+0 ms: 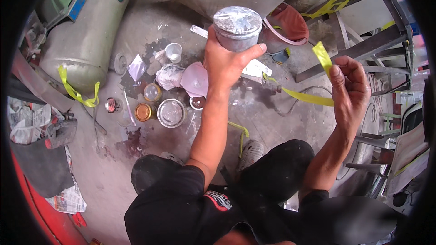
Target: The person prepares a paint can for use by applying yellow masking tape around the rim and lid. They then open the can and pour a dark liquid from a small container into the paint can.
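Note:
My left hand (pixel 225 61) is wrapped round a round grey metal can (pixel 237 31), its whitish, smeared top facing up. The can is held up above the floor, and my thumb lies along its right side. Over to the right, my right hand (pixel 349 84) pinches a bright yellow strip (pixel 323 56) between thumb and fingers. The short end of this strip sticks up above the thumb. Another length of yellow strip (pixel 309 97) runs leftward from behind that hand; whether it is the same piece I cannot tell. Behind my left hand lies a flat white piece (pixel 257 68), partly hidden.
On the floor stand a round lidded tin (pixel 171 113), a gold-lidded tin (pixel 143 112), a white plastic cup (pixel 173 52) and crumpled paper (pixel 170 77). A pink bucket (pixel 297 42) stands farther back. A large tank (pixel 88 45) is at left, a metal frame (pixel 359 47) at right.

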A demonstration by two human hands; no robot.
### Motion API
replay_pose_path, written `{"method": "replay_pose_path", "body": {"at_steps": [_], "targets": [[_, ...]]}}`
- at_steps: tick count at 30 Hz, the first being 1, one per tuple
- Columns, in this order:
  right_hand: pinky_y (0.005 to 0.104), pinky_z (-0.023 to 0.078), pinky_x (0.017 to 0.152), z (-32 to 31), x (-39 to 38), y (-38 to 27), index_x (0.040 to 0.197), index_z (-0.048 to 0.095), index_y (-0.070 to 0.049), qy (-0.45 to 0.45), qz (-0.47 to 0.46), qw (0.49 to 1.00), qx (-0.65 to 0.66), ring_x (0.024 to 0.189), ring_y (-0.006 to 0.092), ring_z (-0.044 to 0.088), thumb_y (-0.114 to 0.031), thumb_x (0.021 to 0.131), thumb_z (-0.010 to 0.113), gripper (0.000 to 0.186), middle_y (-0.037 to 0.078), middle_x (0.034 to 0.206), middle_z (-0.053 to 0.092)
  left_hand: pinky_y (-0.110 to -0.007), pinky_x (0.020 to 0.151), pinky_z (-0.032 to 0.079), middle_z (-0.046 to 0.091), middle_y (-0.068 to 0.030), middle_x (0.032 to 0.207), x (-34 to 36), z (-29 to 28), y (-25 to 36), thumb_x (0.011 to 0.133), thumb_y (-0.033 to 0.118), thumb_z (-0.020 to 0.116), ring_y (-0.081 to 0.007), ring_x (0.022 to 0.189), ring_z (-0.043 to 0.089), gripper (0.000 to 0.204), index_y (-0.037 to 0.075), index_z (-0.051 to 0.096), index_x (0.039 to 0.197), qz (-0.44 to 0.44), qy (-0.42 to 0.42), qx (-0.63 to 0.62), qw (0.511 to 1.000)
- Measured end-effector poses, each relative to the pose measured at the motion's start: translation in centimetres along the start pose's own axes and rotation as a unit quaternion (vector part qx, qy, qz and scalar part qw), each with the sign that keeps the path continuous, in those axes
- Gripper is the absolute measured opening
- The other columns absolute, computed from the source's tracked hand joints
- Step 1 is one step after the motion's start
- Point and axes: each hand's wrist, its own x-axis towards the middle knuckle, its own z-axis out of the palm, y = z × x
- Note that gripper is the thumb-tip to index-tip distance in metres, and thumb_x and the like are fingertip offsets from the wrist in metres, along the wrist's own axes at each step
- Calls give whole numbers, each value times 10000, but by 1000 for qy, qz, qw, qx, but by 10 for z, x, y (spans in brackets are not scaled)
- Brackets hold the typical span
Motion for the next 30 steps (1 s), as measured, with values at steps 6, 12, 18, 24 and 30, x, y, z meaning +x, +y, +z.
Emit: {"method": "replay_pose_path", "body": {"at_steps": [6,12,18,24,30], "targets": [[211,476,567,33,-34,-32,1026,635,23,-228,105,946,206,661,51,603,-39,867,753,208,28,818,679,-327,880,512,679,-120,1080,3,-10,-1,584,149,906,-192,980,651,715,-36,541,1170,2,17,-8,1000],[271,502,590,90,-30,10,922,588,4,-235,-18,972,20,675,71,634,-98,887,749,193,64,745,664,-329,874,520,671,-121,1091,-6,9,-4,568,181,912,-196,977,650,793,-39,496,1206,3,3,-10,1000],[291,487,546,99,-33,26,857,582,-18,-163,-34,983,-72,570,121,598,-175,833,812,279,81,649,627,-350,899,519,656,-140,1127,-12,14,-4,537,229,918,-234,1020,647,892,-17,469,1267,-16,16,74,997],[275,452,510,73,-28,9,801,592,-34,-100,-87,978,-162,530,122,541,-234,779,857,333,66,640,604,-349,923,508,650,-134,1153,-13,15,-5,551,186,897,-227,1049,642,859,-5,482,1278,28,-10,70,997],[429,477,964,49,-3,17,1217,601,27,42,-186,946,-261,1152,361,582,-276,801,796,550,237,1257,575,-436,881,523,637,-197,1137,-32,41,-20,579,281,896,-376,1042,639,826,10,511,1259,94,-31,158,983]]}}
